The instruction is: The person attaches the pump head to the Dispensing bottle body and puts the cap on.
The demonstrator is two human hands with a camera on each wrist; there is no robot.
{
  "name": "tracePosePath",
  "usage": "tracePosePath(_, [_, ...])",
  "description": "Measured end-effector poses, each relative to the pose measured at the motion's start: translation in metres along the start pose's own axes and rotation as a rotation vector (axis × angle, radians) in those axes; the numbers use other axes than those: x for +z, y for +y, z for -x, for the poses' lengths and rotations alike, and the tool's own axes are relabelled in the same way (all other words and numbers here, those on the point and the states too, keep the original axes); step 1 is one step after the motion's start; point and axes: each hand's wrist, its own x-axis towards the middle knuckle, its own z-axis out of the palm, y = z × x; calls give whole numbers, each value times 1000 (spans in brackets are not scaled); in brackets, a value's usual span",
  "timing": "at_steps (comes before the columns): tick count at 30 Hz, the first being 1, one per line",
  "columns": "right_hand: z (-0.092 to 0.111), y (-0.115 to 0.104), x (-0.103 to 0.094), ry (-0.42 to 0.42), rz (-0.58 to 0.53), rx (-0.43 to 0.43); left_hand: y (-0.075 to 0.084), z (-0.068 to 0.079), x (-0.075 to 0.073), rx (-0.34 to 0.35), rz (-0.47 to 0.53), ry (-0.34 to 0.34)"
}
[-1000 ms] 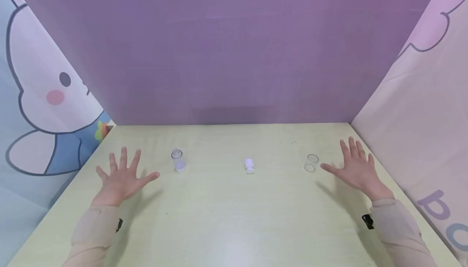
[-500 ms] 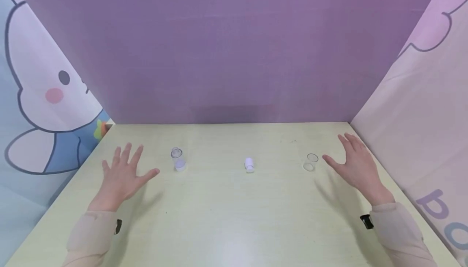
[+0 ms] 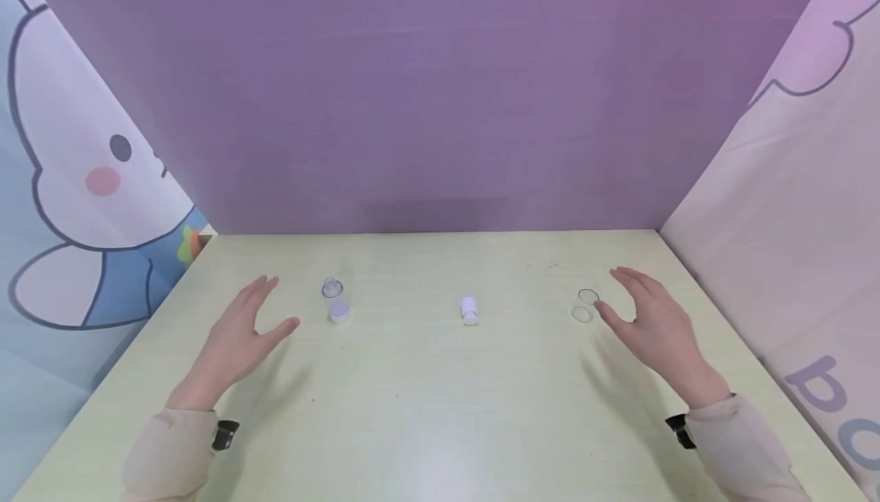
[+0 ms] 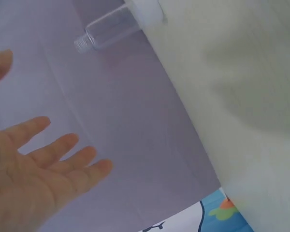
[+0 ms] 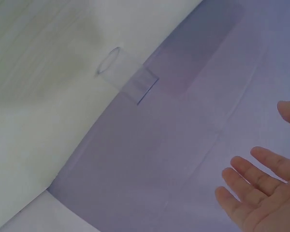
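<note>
A small clear bottle (image 3: 335, 305) stands upright on the table, its lower part whitish; the left wrist view shows the threaded neck of the bottle (image 4: 111, 30). My left hand (image 3: 237, 338) hovers to its left, fingers extended, thumb apart, holding nothing. Near the middle sits a small white piece (image 3: 469, 309), perhaps a pump or spray head, too small to tell. On the right stands a clear hollow cylinder (image 3: 584, 306), like a cap; the right wrist view also has this cylinder (image 5: 128, 76). My right hand (image 3: 656, 330) hovers just right of it, empty, with fingers extended.
The pale table (image 3: 440, 403) ends at a purple backdrop (image 3: 440, 105). Printed cloth walls flank it, with a cartoon figure on the left cloth (image 3: 76, 105) and letters on the right cloth (image 3: 791, 257). Both wrists wear a dark device.
Both hands have turned from palms-down with spread fingers to thumbs facing inward, fingers closer together. My right hand has shifted slightly left. The three objects have stayed put.
</note>
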Motion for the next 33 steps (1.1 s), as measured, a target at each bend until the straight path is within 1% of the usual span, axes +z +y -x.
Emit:
tracePosePath(4, [2, -5, 1, 29, -44, -5, 3, 1, 3, 3, 45, 47])
tracePosePath(11, [2, -18, 2, 2, -119, 7, 8, 1, 6, 14, 119, 118])
tracePosePath(17, [4, -25, 10, -55, -140, 19, 7, 4, 7, -41, 214, 113])
tracePosePath(20, [4, -28, 14, -69, -141, 5, 4, 6, 8, -62, 246, 110])
tracePosePath(26, [4, -30, 22, -74, -157, -37, -1, 5, 12, -86, 274, 91])
tracePosePath(29, [4, -32, 25, -95, -184, -36, -4, 3, 15, -92, 284, 76])
tracePosePath(33, [3, -35, 30, -138, -238, -10, -7, 0, 18, -102, 292, 48])
